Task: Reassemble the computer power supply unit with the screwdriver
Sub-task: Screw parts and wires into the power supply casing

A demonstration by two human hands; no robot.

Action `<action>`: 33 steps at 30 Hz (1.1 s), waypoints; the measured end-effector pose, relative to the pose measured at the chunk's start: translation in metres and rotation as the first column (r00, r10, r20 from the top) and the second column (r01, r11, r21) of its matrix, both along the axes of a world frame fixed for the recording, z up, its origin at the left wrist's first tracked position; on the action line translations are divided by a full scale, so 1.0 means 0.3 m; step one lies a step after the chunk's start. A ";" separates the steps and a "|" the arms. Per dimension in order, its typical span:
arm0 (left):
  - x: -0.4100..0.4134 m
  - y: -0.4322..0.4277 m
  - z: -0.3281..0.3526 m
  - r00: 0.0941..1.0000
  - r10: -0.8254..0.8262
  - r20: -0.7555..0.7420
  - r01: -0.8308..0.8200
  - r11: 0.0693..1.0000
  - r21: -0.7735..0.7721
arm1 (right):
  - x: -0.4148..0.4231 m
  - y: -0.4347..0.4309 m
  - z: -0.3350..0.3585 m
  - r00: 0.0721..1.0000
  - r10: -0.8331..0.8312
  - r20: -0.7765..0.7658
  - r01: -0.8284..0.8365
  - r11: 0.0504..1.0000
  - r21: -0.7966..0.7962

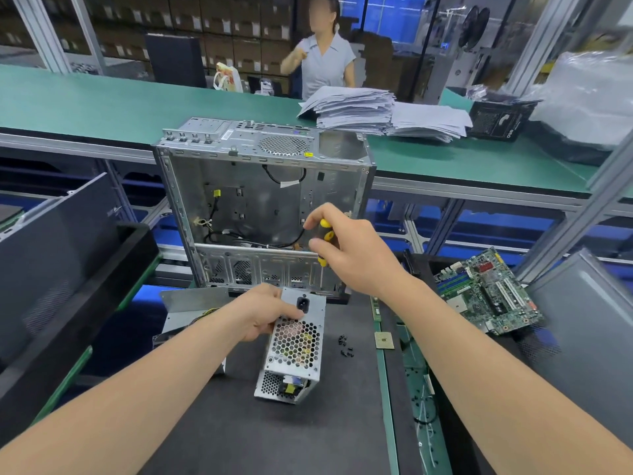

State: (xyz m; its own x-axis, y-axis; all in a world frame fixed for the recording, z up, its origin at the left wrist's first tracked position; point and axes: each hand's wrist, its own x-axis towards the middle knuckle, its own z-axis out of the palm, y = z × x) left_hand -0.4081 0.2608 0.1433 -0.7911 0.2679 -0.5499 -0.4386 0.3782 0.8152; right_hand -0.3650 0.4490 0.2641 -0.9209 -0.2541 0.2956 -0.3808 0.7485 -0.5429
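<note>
Left hand [263,311] grips power supply unit [294,344], right hand [346,246] clamps screwdriver [323,234]; keep unit steady, tip square on screw.

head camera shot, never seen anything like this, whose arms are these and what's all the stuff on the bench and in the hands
No machine here: the camera sits on a person's head and looks forward and down, so both arms are that person's own. The left hand grips a metal power supply box resting on the dark bench mat. The right hand holds a yellow and black screwdriver, raised in front of an open computer case. Beside the box lie small black screws and a square chip; a green circuit board sits further right. Another person stands at the back, behind a stack of papers.
</note>
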 end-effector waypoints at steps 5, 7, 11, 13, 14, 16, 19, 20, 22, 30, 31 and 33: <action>0.009 0.038 0.048 0.960 -0.193 -0.201 0.153 0.969 -0.196 | 0.002 0.050 -0.058 0.996 -0.066 0.068 0.059 0.994 0.096; 0.019 0.045 0.070 0.924 -0.272 -0.270 0.187 0.935 -0.301 | 0.005 0.069 -0.083 0.993 -0.077 0.093 0.067 0.992 0.106; 0.038 0.043 0.096 0.857 -0.367 -0.362 0.186 0.875 -0.447 | 0.010 0.100 -0.130 0.984 -0.091 0.155 0.072 0.989 0.128; 0.049 0.043 0.098 0.803 -0.440 -0.403 0.206 0.839 -0.504 | 0.011 0.111 -0.150 0.978 -0.106 0.179 0.082 0.987 0.138; 0.055 0.045 0.097 0.776 -0.477 -0.412 0.222 0.818 -0.530 | 0.011 0.115 -0.159 0.975 -0.113 0.190 0.087 0.986 0.139; 0.070 0.055 0.090 0.720 -0.548 -0.426 0.253 0.779 -0.574 | 0.010 0.119 -0.173 0.970 -0.121 0.212 0.091 0.985 0.147; 0.104 0.085 0.075 0.626 -0.660 -0.416 0.310 0.700 -0.643 | 0.009 0.120 -0.190 0.961 -0.126 0.245 0.088 0.983 0.159; 0.119 0.098 0.067 0.604 -0.689 -0.401 0.334 0.675 -0.657 | 0.008 0.120 -0.195 0.959 -0.130 0.253 0.090 0.982 0.164; 0.158 0.126 0.044 0.563 -0.747 -0.354 0.372 0.612 -0.698 | 0.006 0.122 -0.206 0.955 -0.140 0.263 0.097 0.981 0.170; 0.284 0.120 -0.130 0.306 -0.928 -0.215 0.303 0.309 -0.901 | 0.006 0.145 -0.260 0.948 -0.120 0.296 0.079 0.986 0.145; 0.285 0.106 -0.139 0.287 -0.938 -0.192 0.297 0.278 -0.914 | 0.005 0.145 -0.266 0.948 -0.116 0.298 0.075 0.987 0.144; 0.274 0.075 -0.153 0.260 -0.952 -0.161 0.281 0.234 -0.931 | 0.003 0.140 -0.277 0.947 -0.109 0.303 0.071 0.988 0.135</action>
State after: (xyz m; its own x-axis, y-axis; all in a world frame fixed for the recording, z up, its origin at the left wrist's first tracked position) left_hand -0.3259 0.2834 0.0975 -0.6381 0.7081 -0.3025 0.7456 0.6663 -0.0131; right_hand -0.3642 0.4909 0.1810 -0.9827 -0.1822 -0.0344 -0.1370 0.8388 -0.5269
